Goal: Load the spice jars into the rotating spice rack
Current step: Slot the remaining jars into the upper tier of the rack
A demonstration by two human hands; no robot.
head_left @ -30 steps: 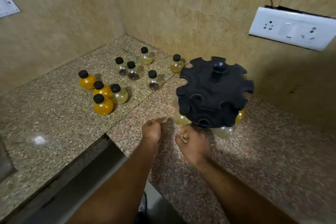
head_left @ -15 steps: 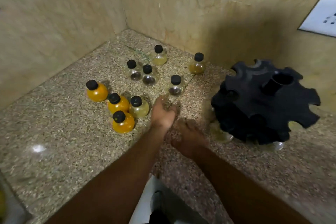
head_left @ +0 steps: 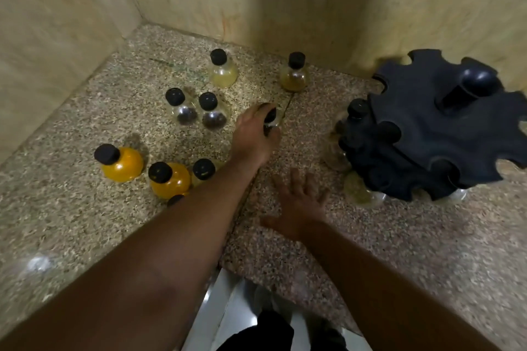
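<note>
Left hand [head_left: 252,138] fingers pinch jar [head_left: 270,120]; right hand [head_left: 302,199] fingers spread. Risk: left forearm [head_left: 196,225] may knock orange jar [head_left: 174,184] beneath it.

1. The light is dim and warm.
2. Motion blur softens everything, most of all the spice rack [head_left: 433,134] at 3 o'clock.
3. A small glare shines on the counter [head_left: 85,231] at 8 o'clock.
4. A broad shadow darkens the wall [head_left: 313,8] at 1 o'clock.
</note>
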